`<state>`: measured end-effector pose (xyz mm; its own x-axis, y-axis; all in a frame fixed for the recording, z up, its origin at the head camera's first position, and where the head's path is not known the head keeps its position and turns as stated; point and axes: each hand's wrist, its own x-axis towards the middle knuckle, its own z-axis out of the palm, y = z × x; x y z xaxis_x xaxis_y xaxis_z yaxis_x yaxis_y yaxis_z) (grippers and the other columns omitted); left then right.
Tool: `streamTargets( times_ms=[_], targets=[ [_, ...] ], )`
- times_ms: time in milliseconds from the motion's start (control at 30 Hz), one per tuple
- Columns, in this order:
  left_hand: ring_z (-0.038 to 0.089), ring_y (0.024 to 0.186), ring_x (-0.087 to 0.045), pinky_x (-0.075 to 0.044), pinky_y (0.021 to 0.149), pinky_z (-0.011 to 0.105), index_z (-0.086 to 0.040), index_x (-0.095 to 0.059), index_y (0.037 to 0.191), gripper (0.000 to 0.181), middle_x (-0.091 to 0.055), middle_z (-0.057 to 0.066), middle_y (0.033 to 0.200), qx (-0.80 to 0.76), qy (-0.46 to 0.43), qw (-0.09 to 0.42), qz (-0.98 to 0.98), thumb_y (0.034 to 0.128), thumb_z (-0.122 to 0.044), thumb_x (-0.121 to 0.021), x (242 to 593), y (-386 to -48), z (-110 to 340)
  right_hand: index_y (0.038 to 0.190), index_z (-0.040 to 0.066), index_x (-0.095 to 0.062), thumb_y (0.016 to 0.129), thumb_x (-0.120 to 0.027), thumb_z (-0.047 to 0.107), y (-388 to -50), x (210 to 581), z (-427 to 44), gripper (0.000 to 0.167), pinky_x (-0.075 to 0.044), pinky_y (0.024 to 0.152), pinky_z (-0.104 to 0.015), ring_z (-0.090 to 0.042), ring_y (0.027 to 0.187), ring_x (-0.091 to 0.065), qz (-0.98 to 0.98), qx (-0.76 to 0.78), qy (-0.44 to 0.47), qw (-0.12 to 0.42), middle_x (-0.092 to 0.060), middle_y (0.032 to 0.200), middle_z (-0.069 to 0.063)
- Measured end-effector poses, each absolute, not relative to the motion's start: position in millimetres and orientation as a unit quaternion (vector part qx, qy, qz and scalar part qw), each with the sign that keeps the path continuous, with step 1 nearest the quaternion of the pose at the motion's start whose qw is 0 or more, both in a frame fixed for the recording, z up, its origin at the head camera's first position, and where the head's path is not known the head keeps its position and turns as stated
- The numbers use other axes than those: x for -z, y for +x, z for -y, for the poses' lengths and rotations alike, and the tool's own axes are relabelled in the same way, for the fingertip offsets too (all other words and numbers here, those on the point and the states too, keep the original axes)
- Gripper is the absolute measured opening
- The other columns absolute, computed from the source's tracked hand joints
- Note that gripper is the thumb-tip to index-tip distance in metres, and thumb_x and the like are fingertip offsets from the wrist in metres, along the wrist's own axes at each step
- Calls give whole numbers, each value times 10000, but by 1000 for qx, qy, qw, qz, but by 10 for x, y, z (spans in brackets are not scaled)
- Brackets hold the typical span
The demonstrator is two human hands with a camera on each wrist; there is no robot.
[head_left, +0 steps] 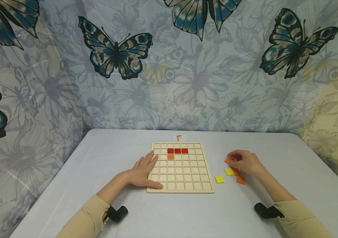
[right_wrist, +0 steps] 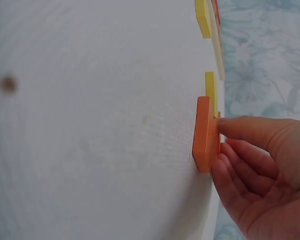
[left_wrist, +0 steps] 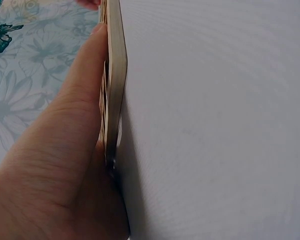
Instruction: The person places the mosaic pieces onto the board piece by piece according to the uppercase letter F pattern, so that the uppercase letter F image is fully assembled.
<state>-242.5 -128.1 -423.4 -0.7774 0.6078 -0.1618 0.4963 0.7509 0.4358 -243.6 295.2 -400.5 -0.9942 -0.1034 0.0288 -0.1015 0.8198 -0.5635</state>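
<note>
A wooden grid board (head_left: 186, 178) lies on the table. Three red tiles (head_left: 177, 151) form a row in its upper part, with one orange tile (head_left: 170, 157) directly below the leftmost. My left hand (head_left: 142, 172) rests spread over the board's left edge, its thumb near the front corner; the left wrist view shows the thumb along the board's side (left_wrist: 117, 65). To the right of the board, my right hand (head_left: 244, 161) pinches a loose orange tile (head_left: 228, 160) between thumb and fingers. Close by lie two more orange tiles (head_left: 240, 179) and two yellow tiles (head_left: 219, 179).
A small printed grid card (head_left: 179, 137) with a coloured pattern lies behind the board, partly under or against its far edge. White cloth covers the table (head_left: 186, 215). Patterned butterfly fabric (head_left: 198, 82) hangs behind and at the left.
</note>
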Motion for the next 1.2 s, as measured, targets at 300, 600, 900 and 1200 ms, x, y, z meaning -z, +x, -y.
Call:
streamTargets(
  times_ms=[300,600,900,1200],
  targets=[
    [278,1482,92,10,1166,502,-38,-31,1565,1173,102,159,1616,-190,301,148,-923,802,-691,-636,4225,-2425,1285,1147,-32,-659,828,-790,232,-2455,3986,-2811,434,-526,683,-293,-262,903,-616,-939,340,-51,17,-679,1004,-127],
    [258,1481,108,22,1164,497,-50,-19,1568,1210,117,140,1618,-198,304,141,-921,776,-747,-610,4298,-2452,1304,1161,29,-681,834,-788,277,-2509,3998,-2573,424,-516,802,-336,-220,942,-628,-927,368,-60,29,-689,1025,-60],
    [216,1475,132,35,1166,476,-79,9,1570,1220,153,92,1616,-191,298,141,-924,766,-759,-606,4334,-2464,1311,1156,38,-683,836,-787,292,-2534,3996,-2358,421,-504,824,-362,-194,936,-636,-914,396,-79,42,-695,1012,-34],
    [235,1477,128,34,1166,481,-69,0,1569,1220,138,117,1617,-193,302,145,-922,767,-751,-616,4324,-2476,1306,1142,45,-697,822,-800,293,-2540,3995,-2115,418,-501,849,-361,-171,919,-625,-899,427,-80,58,-697,980,-8]
  ],
)
